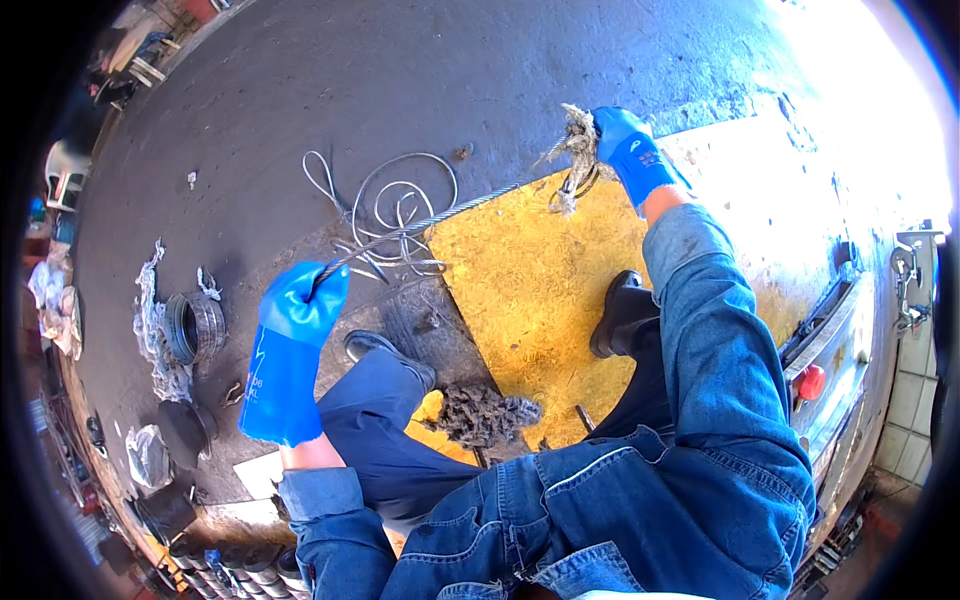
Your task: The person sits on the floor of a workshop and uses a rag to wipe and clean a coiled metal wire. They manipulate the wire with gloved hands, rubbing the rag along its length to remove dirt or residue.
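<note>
A twisted steel wire rope [450, 212] runs slantwise between my two blue-gloved hands, rising from left to right. My left hand [306, 300] is closed in a fist around its lower end. Up at the right, my right hand [622, 140] is closed on a shaggy grey rag [581, 145], and the rope's far end meets that rag. How the rope passes into the rag is hidden. Below the taut stretch, thin cable loops [405, 190] lie loosely coiled on the dark floor.
A yellow plate [545, 290] lies under my feet, with a dark clump of frayed fibres [487, 415] near its lower edge. At left stand a wire spool [195, 328] and a whitish shredded rag [158, 335]. A metal bench edge with a red knob [810, 382] is at right.
</note>
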Motion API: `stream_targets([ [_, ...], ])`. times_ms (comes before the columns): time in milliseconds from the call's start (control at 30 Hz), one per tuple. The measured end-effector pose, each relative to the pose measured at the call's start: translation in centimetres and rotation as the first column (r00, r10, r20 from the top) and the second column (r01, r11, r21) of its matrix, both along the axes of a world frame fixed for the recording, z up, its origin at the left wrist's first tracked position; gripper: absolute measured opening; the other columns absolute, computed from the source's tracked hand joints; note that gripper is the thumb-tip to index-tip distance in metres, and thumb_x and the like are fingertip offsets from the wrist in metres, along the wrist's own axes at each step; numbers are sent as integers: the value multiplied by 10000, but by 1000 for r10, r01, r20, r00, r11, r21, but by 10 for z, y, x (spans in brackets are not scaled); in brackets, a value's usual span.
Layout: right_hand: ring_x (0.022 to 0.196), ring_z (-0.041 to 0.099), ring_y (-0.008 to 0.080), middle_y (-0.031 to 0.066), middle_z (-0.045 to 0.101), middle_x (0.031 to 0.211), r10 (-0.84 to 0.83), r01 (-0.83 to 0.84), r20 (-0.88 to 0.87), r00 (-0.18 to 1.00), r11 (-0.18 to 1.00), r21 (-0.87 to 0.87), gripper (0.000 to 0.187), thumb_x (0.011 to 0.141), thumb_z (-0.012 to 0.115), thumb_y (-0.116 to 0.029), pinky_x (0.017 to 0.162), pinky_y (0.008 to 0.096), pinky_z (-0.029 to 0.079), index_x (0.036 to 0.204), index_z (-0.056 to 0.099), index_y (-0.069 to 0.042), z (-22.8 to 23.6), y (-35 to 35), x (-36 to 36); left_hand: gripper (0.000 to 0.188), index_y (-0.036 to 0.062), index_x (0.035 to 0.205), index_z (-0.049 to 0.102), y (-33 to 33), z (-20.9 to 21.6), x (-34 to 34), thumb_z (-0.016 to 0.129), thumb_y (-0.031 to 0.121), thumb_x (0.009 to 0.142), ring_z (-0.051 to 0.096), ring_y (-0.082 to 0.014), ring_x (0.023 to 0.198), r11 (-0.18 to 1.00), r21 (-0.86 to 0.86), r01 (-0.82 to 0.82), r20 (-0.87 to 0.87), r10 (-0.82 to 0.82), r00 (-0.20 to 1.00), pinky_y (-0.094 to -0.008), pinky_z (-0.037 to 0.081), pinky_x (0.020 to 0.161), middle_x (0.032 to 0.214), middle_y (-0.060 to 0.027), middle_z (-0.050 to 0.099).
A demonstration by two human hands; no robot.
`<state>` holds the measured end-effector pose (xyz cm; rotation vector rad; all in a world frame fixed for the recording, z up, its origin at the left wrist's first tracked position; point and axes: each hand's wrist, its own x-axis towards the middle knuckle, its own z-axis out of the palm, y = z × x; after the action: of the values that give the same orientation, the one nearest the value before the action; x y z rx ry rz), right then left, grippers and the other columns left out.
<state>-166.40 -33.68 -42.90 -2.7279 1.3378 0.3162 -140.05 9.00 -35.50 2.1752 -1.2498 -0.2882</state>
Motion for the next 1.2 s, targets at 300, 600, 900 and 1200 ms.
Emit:
stream_targets([
  [300, 1065, 673, 393, 170, 722, 1092, -118, 103, 257, 959, 992, 69, 461, 756, 772, -396, 886, 476, 553, 1111, 705, -111, -69, 4, -36, 233, 23, 872, 702, -8, -55, 26, 752, 249, 898, 591, -164, 633, 987, 155, -35, -177, 63, 982, -358, 474, 592, 709, -146, 621],
  [600, 1011, 681, 398, 171, 729, 1042, 14, -121, 547, 837, 980, 159, 430, 769, 777, -392, 855, 478, 558, 1104, 716, -129, 8, 91, 4, 362, 136, 1143, 747, -46, -101, -9, 668, 87, 793, 694, -304, 729, 899, 337, 281, 95, -329, 940, -372, 549, 653, 901, -150, 734],
  [900, 1121, 665, 353, 100, 723, 1155, -49, -15, 297, 954, 978, 210, 315, 829, 708, -292, 910, 510, 542, 1128, 724, -196, 43, 150, 50, 766, 195, 1368, 610, -58, -85, -19, 796, 349, 641, 586, -356, 1252, 640, 660, 393, 38, -551, 834, -427, 484, 1054, 1353, -137, 628],
  [1200, 1188, 643, 345, 113, 702, 1228, -78, 40, 196, 978, 981, 192, 349, 848, 695, -215, 959, 490, 537, 1194, 707, -170, 44, 153, 57, 548, 187, 1291, 660, -40, -49, -5, 765, 295, 764, 561, -298, 1314, 835, 550, 26, 487, -346, 802, -427, 461, 1080, 1404, -67, 612],
])
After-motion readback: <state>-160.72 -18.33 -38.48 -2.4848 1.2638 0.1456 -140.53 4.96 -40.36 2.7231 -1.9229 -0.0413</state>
